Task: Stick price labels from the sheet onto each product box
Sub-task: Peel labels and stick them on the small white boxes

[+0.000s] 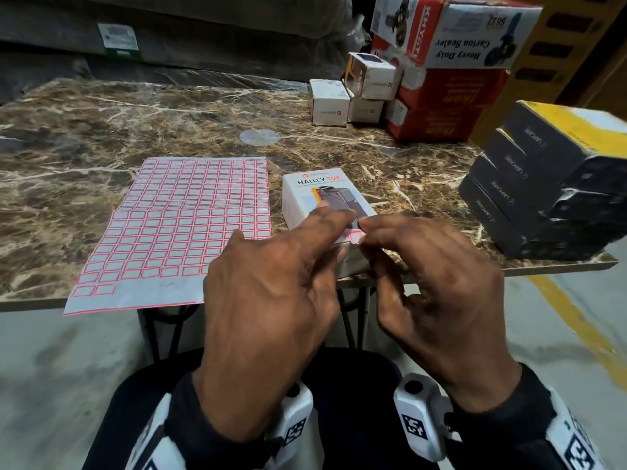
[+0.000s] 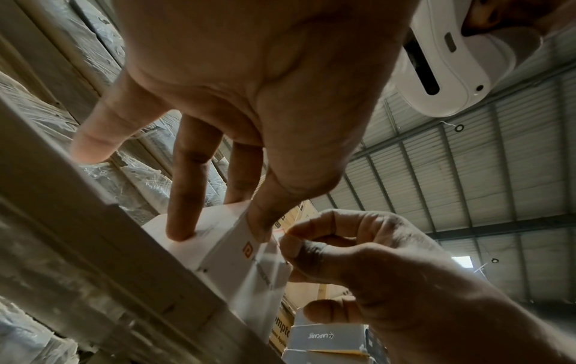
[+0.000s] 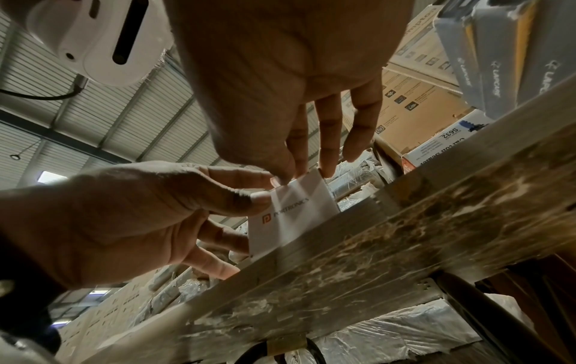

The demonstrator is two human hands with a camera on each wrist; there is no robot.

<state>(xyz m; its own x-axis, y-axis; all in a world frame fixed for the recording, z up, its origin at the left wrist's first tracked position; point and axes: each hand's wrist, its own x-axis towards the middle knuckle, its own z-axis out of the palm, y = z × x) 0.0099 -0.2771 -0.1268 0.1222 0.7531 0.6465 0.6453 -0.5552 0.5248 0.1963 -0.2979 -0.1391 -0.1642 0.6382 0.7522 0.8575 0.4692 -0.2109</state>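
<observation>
A white product box marked HALLEY 20K lies flat near the front edge of the marble table. My left hand grips it, with fingers over the top and left side and the thumb against the front face. My right hand pinches a red-bordered price label at the near right corner of the box top. Whether the label touches the box I cannot tell. The label sheet, a grid of red-framed labels, lies left of the box and overhangs the table's front edge.
A stack of black boxes stands at the right table edge. Behind the product box are small white boxes, a red carton and a carton-sealer box. Plastic-wrapped goods lie behind the table.
</observation>
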